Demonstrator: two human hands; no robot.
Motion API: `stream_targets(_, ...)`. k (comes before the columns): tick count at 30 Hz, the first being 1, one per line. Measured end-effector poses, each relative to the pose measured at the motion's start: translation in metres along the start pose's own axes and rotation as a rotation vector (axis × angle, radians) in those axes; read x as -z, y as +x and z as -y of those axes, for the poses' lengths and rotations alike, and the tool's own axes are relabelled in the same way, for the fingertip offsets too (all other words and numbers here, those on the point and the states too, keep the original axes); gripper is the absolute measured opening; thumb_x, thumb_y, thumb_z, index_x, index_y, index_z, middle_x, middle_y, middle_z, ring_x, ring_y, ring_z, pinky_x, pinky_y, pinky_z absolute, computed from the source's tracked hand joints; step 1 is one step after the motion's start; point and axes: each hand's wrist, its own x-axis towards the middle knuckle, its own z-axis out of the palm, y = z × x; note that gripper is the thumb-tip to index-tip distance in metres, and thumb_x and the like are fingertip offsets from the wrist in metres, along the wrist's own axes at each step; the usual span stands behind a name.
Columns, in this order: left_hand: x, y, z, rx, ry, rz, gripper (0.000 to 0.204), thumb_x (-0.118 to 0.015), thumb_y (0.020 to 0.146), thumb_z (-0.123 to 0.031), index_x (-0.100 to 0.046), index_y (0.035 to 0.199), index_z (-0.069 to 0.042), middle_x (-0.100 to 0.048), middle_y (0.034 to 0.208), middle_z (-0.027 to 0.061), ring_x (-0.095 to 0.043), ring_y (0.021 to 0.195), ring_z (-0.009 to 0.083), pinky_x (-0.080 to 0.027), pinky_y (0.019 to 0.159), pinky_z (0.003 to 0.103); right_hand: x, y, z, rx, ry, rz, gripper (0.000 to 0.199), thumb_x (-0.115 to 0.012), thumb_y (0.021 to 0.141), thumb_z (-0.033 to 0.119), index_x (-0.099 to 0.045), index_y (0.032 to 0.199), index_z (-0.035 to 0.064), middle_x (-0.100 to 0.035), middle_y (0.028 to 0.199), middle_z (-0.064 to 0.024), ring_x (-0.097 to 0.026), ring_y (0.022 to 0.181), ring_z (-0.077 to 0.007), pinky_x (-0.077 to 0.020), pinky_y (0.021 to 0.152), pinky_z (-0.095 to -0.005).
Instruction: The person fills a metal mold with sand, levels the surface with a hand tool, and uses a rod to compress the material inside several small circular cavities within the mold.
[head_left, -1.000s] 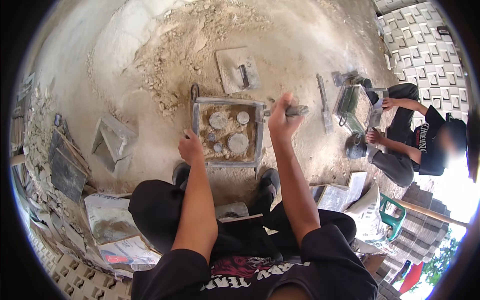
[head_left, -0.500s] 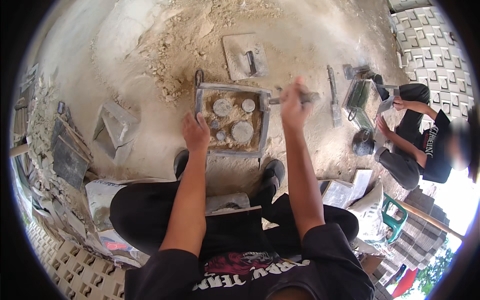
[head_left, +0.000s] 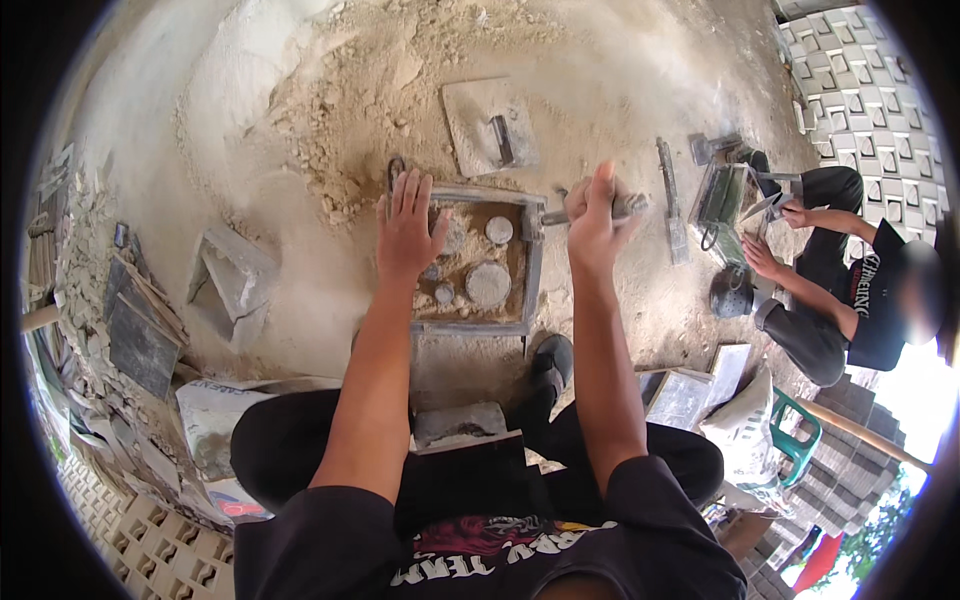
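Note:
A square wooden frame point(head_left: 535, 262) stands on the dusty ground before me, with sandy earth and several round grey discs inside. Among these are a large disc point(head_left: 489, 285) and a smaller one point(head_left: 498, 230). My left hand point(head_left: 408, 228) lies with fingers stretched out over the frame's far left corner, hiding that side and part of another disc. Just right of the frame, my right hand point(head_left: 598, 215) is closed round a short, dark, bar-like tool point(head_left: 632, 205). One end of the tool points at the frame's right side; its exact kind is unclear.
A flat board with a handle point(head_left: 502, 140) lies beyond the frame. On the right are a long bar point(head_left: 670, 200) and a co-worker point(head_left: 865, 290) seated by another mould box point(head_left: 722, 205). A hollow grey block point(head_left: 232, 285) sits left; rubble spreads beyond.
My left hand has moved from the frame's left side forward onto its far left corner. My right hand, still holding the tool, has shifted slightly nearer me in the picture.

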Motion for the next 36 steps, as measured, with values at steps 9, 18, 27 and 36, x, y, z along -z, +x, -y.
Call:
stream_targets(9, 0.0, -0.002, 0.0, 0.034, 0.013, 0.026, 0.058, -0.052, 0.093, -0.042, -0.041, 0.142, -0.013, -0.038, 0.149, 0.0087, -0.032, 0.14, 0.0276, -0.033, 0.107, 0.051, -0.027, -0.002, 0.013, -0.067, -0.136, 0.076, 0.05, -0.048, 0.102, 0.023, -0.041, 0.056, 0.0065, -0.037, 0.048, 0.0049, -0.033, 0.046, -0.0043, -0.0223, 0.042, -0.028)
stream_targets(18, 0.001, -0.001, 0.005, 0.05, -0.015, 0.02, 0.059, -0.052, 0.093, -0.043, -0.041, 0.142, -0.013, -0.039, 0.148, 0.0098, -0.032, 0.14, 0.0266, -0.037, 0.104, 0.049, -0.025, -0.013, 0.021, 0.22, -0.201, 0.047, 0.05, -0.05, 0.101, 0.022, -0.042, 0.054, 0.0063, -0.037, 0.046, 0.0043, -0.032, 0.044, -0.0046, -0.0234, 0.04, -0.0263)
stream_targets(27, 0.002, 0.004, 0.005, 0.052, -0.016, 0.011, 0.061, -0.053, 0.092, -0.042, -0.04, 0.143, -0.013, -0.04, 0.147, 0.0105, -0.033, 0.14, 0.028, -0.038, 0.103, 0.049, -0.005, -0.018, 0.021, 0.28, -0.081, 0.039, 0.052, -0.047, 0.102, 0.022, -0.04, 0.051, 0.0105, -0.037, 0.042, 0.0037, -0.033, 0.039, -0.0043, -0.0199, 0.038, -0.0262)
stream_targets(36, -0.002, -0.005, 0.005, 0.061, -0.035, 0.025, 0.06, -0.053, 0.092, -0.041, -0.04, 0.143, -0.012, -0.04, 0.147, 0.0113, -0.033, 0.14, 0.0287, -0.037, 0.104, 0.049, 0.005, -0.036, 0.033, -0.084, -0.135, 0.05, 0.051, -0.047, 0.102, 0.019, -0.038, 0.053, 0.0086, -0.035, 0.045, 0.0056, -0.029, 0.042, -0.0036, -0.0262, 0.043, -0.0246)
